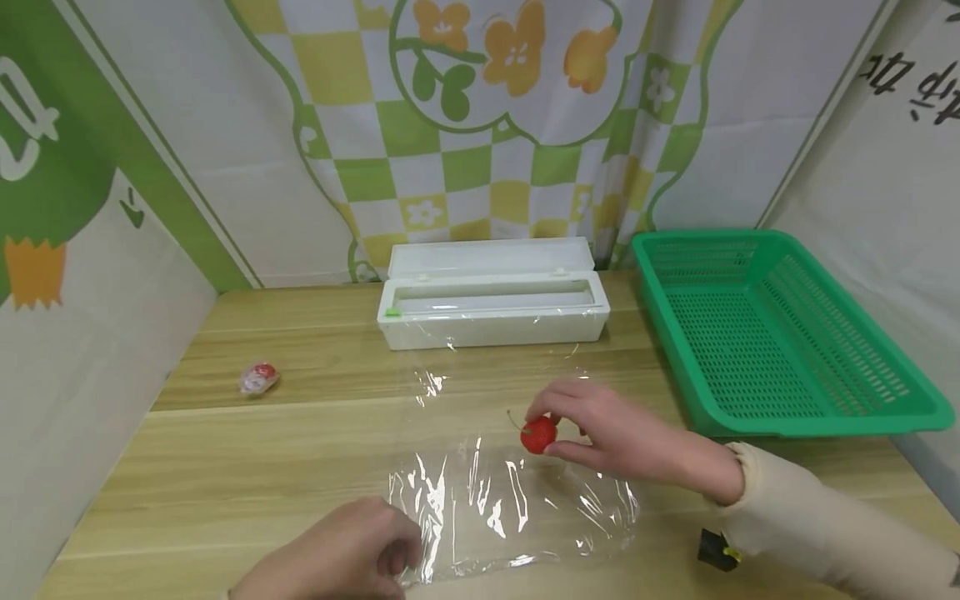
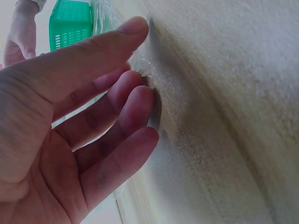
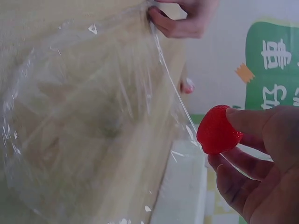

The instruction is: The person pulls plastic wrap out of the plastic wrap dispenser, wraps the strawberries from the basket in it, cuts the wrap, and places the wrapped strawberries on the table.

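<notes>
A red strawberry with dimpled skin and a thin stem is pinched between the thumb and fingers of my right hand, over the plastic wrap. The clear plastic wrap lies wrinkled across the table, running from the white wrap box toward me. At its near left corner is my left hand. In the left wrist view, its thumb stands apart from the loosely bent fingers, whose tips are close to the table and the film's edge.
A green plastic basket stands at the right. A small wrapped red item lies on the wooden table at the left. Near my right sleeve is a small black object. A patterned curtain hangs behind the box, whose lid is raised.
</notes>
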Demonstrator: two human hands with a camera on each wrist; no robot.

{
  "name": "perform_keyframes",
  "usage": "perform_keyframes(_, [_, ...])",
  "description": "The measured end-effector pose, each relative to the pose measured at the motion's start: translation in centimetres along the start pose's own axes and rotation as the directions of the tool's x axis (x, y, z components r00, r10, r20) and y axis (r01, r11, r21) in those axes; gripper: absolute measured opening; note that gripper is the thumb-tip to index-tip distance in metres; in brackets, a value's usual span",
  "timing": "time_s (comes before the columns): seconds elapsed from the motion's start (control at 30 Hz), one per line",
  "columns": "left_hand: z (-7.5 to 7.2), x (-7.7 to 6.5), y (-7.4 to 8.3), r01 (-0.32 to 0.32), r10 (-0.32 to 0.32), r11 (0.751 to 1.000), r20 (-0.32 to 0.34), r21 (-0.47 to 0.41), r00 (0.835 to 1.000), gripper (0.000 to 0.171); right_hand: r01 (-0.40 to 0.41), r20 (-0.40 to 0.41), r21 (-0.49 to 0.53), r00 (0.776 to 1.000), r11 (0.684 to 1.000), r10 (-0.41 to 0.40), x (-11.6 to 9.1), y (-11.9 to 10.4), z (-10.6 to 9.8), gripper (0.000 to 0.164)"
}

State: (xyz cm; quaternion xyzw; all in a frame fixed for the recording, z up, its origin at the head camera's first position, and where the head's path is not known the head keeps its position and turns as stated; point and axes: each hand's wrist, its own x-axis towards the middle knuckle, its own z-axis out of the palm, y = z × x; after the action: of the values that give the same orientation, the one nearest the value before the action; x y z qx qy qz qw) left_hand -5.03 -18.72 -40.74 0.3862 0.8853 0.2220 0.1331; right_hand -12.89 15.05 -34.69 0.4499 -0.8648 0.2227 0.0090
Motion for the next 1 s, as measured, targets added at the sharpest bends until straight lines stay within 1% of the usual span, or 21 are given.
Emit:
perform_keyframes(0.1, [0.0, 0.0, 0.0, 0.003, -0.003, 1.000, 0.001, 0.011, 1.000, 0.026, 0.026, 0.008, 0.002, 1.000, 1.000, -0.026, 0.2, -0.3, 1.1, 0.030])
perform_keyframes(0.27, [0.0, -0.1, 0.0, 0.007, -0.007, 1.000, 0.007, 0.008, 1.000, 0.024, 0.061, 0.009, 0.035, 0.998, 0.998, -0.061, 0.4, -0.7, 2.8, 0.032])
perform_keyframes(0.37, [0.0, -0.1, 0.1, 0.016, -0.016, 1.000, 0.011, -0.008, 1.000, 0.023, 0.048, 0.041, 0.084, 0.998, 0.995, -0.051, 0.4, -1.0, 3.6, 0.033])
perform_keyframes(0.5, [0.0, -0.1, 0.1, 0.038, -0.038, 0.999, 0.015, -0.034, 0.999, 0.022, 0.023, 0.093, 0.110, 0.995, 0.994, -0.033, 0.3, -1.2, 4.5, 0.030])
perform_keyframes(0.57, [0.0, -0.2, 0.1, 0.043, -0.042, 0.998, 0.019, -0.046, 0.999, 0.022, 0.033, 0.100, 0.107, 0.994, 0.994, -0.044, 0.3, -1.2, 5.1, 0.027])
perform_keyframes(0.7, [0.0, -0.2, 0.1, 0.041, -0.040, 0.999, 0.027, -0.034, 0.999, 0.020, 0.053, 0.107, 0.111, 0.992, 0.992, -0.064, 0.1, -1.2, 6.0, 0.024])
perform_keyframes(0.83, [0.0, -0.1, 0.2, 0.043, -0.043, 0.999, 0.031, -0.023, 0.999, 0.019, 0.052, 0.115, 0.090, 0.991, 0.995, -0.063, -0.1, -1.3, 6.6, 0.024])
perform_keyframes(1.0, [0.0, -0.1, 0.4, 0.059, -0.058, 0.998, 0.036, -0.035, 0.998, 0.023, 0.035, 0.127, 0.068, 0.991, 0.997, -0.043, -0.2, -1.3, 7.0, 0.025])
